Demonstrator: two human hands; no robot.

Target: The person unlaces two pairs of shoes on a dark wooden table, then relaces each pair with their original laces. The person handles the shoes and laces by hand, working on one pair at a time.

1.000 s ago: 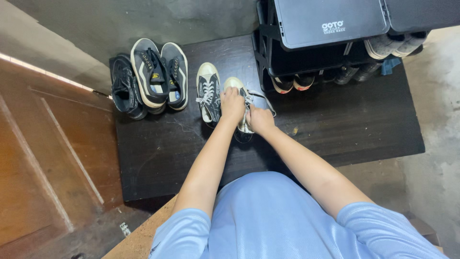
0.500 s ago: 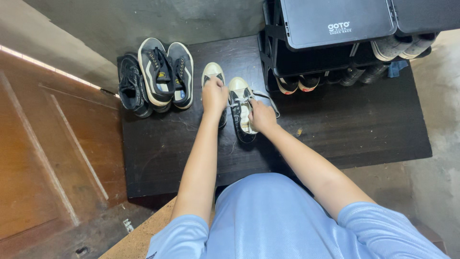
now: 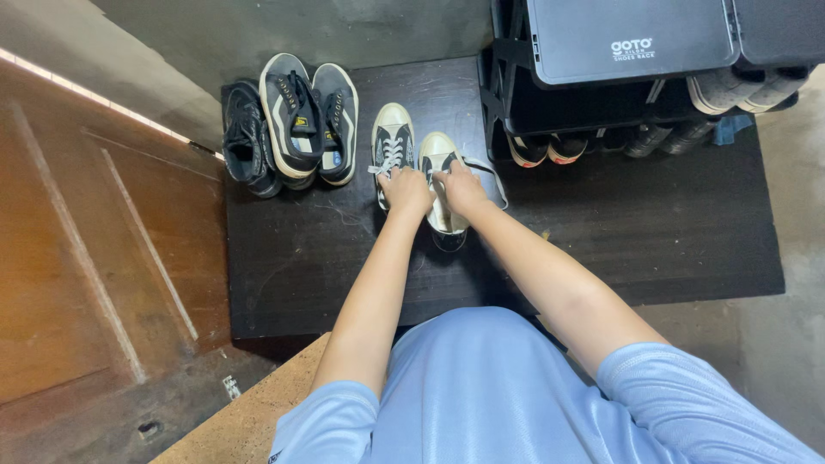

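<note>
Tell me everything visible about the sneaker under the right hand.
The right-hand sneaker is a low dark canvas shoe with a cream rubber toe cap and sole edge and pale laces, one of which loops out to its right. It lies flat on the dark mat, toe pointing away from the person, close beside its matching sneaker. The right hand rests over its laced middle, hiding much of it.

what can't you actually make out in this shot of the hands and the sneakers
- Head view: the back half of the left sneaker is hidden under the left hand.
- The right sneaker is mostly covered by the right hand; whether the fingers pinch its lace cannot be told.
- The shoes inside the shoe rack show only toes; the shelf lid hides the rest.
- The rack's right end is cut off by the picture's edge.
</note>
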